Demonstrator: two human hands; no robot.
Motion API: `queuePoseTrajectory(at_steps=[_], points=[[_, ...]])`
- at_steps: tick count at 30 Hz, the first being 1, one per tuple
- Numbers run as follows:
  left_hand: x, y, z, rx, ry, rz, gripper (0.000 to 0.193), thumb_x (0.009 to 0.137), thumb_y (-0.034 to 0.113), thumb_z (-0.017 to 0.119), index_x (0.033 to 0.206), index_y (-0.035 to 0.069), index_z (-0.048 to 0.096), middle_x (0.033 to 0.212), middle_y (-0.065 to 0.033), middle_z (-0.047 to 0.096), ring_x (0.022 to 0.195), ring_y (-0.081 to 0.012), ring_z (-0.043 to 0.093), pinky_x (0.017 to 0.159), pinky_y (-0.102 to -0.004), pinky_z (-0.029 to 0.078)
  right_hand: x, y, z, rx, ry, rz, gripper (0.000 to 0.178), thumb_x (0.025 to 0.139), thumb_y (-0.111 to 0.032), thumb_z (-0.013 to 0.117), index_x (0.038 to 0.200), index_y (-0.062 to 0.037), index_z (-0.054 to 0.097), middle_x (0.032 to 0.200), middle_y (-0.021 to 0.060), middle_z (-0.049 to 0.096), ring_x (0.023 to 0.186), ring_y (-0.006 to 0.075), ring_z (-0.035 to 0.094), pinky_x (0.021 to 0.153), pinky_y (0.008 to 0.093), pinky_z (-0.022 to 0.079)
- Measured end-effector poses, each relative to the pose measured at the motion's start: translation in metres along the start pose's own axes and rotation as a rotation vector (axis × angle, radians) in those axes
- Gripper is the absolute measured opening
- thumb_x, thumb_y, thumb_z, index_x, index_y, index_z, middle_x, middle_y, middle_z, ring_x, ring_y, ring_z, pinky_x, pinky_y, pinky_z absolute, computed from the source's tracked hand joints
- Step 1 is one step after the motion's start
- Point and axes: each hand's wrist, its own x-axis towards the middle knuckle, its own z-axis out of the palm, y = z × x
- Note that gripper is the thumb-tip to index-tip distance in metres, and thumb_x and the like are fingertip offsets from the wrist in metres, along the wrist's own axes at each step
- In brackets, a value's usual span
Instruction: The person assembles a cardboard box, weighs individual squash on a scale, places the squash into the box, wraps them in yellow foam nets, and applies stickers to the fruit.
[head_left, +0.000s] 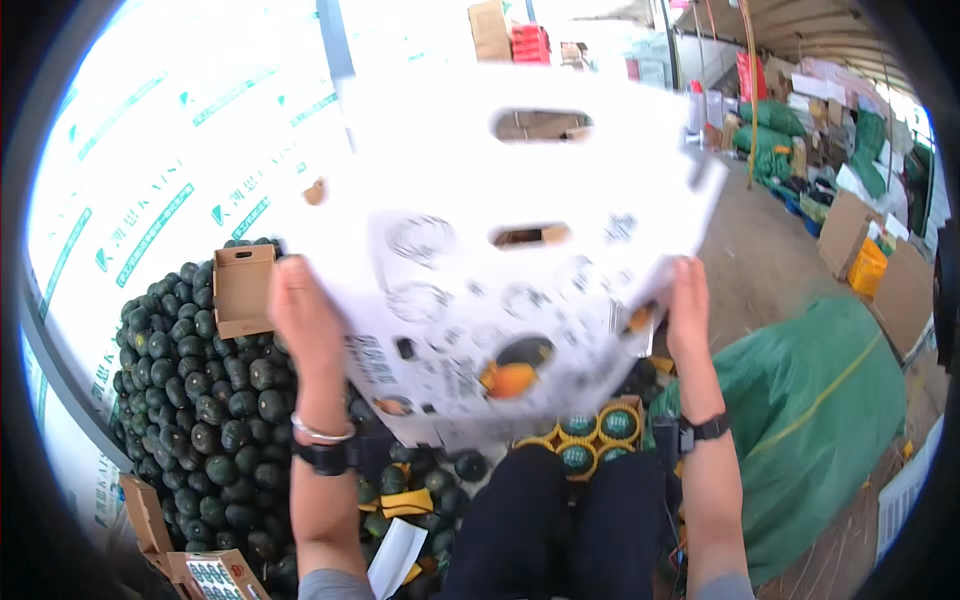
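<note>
A white printed cardboard carton [455, 180] with handle cutouts is held up in front of me, blurred by motion. Its printing includes outline drawings and a picture of a cut squash. My left hand [303, 312] grips its left side, and my right hand [688, 305] grips the right side; the carton hides part of the fingers. Below it, between my knees and the carton's lower edge, dark green squashes in yellow foam nets [578, 459] sit in an open box [637, 408], partly covered from view.
A tall heap of dark green squashes [195, 400] rises at the left, with a brown carton [243, 300] on it. Loose squashes and yellow foam pieces [407, 503] lie near my left leg. A green tarp-covered mound [800, 420] stands to the right. Bags and cartons crowd the far right.
</note>
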Motion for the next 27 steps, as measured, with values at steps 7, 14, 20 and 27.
queuePoseTrajectory(at_steps=[7, 14, 20, 27], points=[[-0.065, 0.066, 0.069, -1.292, -0.784, -0.379, 0.046, 0.093, 0.048, 0.042, 0.069, 0.008, 0.046, 0.055, -0.0034, 0.041, 0.048, -0.0116, 0.034, 0.046, -0.0225, 0.03, -0.037, -0.073, -0.019, 0.64, -0.669, 0.215, 0.028, 0.095, -0.025, 0.044, 0.081, -0.003, 0.055, 0.064, 0.0091, 0.054, 0.058, 0.0216, 0.052, 0.067, 0.036, 0.046], [-0.139, 0.063, -0.021, -0.035, -1.34, 0.362, 0.04, 0.078, 0.045, 0.067, 0.063, 0.01, 0.056, 0.054, -0.0077, 0.055, 0.05, -0.0286, 0.058, 0.044, -0.0346, 0.045, -0.146, -0.105, -0.094, -1.095, -0.658, -0.157, 0.009, 0.081, -0.012, 0.06, 0.078, -0.0044, 0.056, 0.075, 0.0113, 0.054, 0.074, 0.031, 0.053, 0.067, 0.039, 0.044], [-0.25, 0.102, -0.081, -0.123, -1.995, 0.164, 0.061, 0.088, 0.047, 0.052, 0.131, 0.004, 0.044, 0.081, -0.016, 0.064, 0.07, -0.0288, 0.064, 0.058, -0.0356, 0.051, -0.253, -0.117, -0.101, -0.698, -1.127, -0.218, 0.008, 0.081, -0.016, 0.062, 0.081, -0.0079, 0.062, 0.089, 0.0029, 0.06, 0.093, 0.0243, 0.055, 0.082, 0.0394, 0.042], [-0.314, 0.098, -0.09, -0.695, -2.079, -0.118, 0.047, 0.097, 0.041, 0.038, 0.135, 0.014, 0.044, 0.126, -0.0185, 0.048, 0.114, -0.0397, 0.044, 0.098, -0.0434, 0.039, -0.313, -0.132, -0.128, 0.376, -0.25, 0.657, 0.051, 0.095, -0.042, 0.04, 0.073, -0.0022, 0.063, 0.078, 0.0179, 0.064, 0.088, 0.0312, 0.06, 0.106, 0.0486, 0.024]])
